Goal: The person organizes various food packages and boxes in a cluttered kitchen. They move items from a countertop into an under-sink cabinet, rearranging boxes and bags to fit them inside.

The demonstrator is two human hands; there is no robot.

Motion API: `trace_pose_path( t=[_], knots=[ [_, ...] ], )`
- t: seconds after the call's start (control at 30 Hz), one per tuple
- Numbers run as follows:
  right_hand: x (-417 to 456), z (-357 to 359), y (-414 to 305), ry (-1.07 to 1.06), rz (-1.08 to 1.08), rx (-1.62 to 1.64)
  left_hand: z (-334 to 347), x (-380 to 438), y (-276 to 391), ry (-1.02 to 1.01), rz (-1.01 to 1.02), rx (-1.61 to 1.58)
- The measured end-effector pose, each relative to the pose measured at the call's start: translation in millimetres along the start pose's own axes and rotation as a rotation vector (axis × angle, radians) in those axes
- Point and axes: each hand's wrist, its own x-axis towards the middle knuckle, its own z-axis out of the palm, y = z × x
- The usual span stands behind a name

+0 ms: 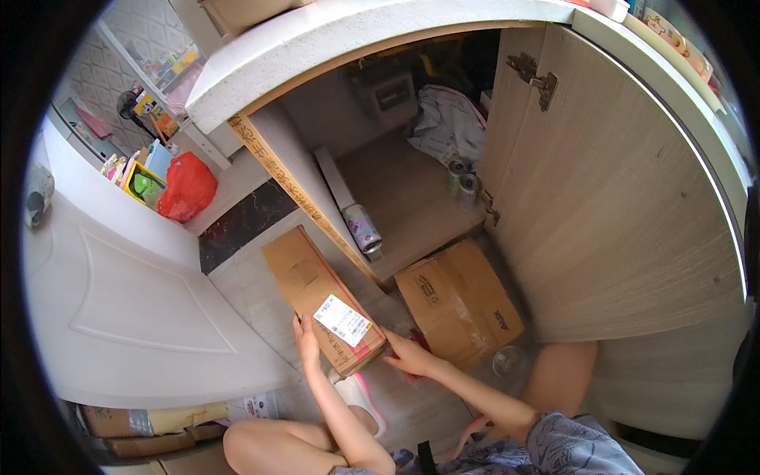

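A long cardboard box (294,267) with a white shipping label (342,320) lies between my two hands. My left hand (306,343) presses along its left side, thumb near the top edge. At the opposite side, by the near right corner, my right hand (409,356) grips it with fingers partly out of sight. To the right, a squarer taped cardboard box (457,297) rests on the floor before the opened cabinet (386,172). Inside that cabinet, a patterned can (361,227) lies on its side at the left, and two cans (468,189) stand near the hinge side.
The wooden cabinet door (623,196) stands swung out at the right. A white plastic bag (448,122) sits deeper inside. A white panelled door (148,303) is at the left, with flattened cardboard (148,418) under it. A clear round lid-like object (509,361) is on the floor.
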Motion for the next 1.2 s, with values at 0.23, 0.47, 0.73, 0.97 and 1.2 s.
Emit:
trace_pose_path(
  t=[0.23, 0.47, 0.73, 0.97, 1.2],
  knots=[
    [-69, -96, -53, -0.103, 0.108, 0.291, 54, -19, 23, 0.358, 0.199, 0.5],
    [-12, -212, -73, 0.347, -0.031, -0.301, 29, 3, 3, 0.426, 0.285, 0.61],
    [169, -339, -60, 0.773, -0.001, -1.098, -5, 4, -14, 0.496, 0.053, 0.791],
    [261, -435, -48, 0.672, 0.557, -1.2, 12, -2, 8, 0.575, 0.055, 0.702],
    [278, -474, 2, 0.661, 0.574, -1.058, 9, 1, 2, 0.604, 0.056, 0.75]
  ],
)
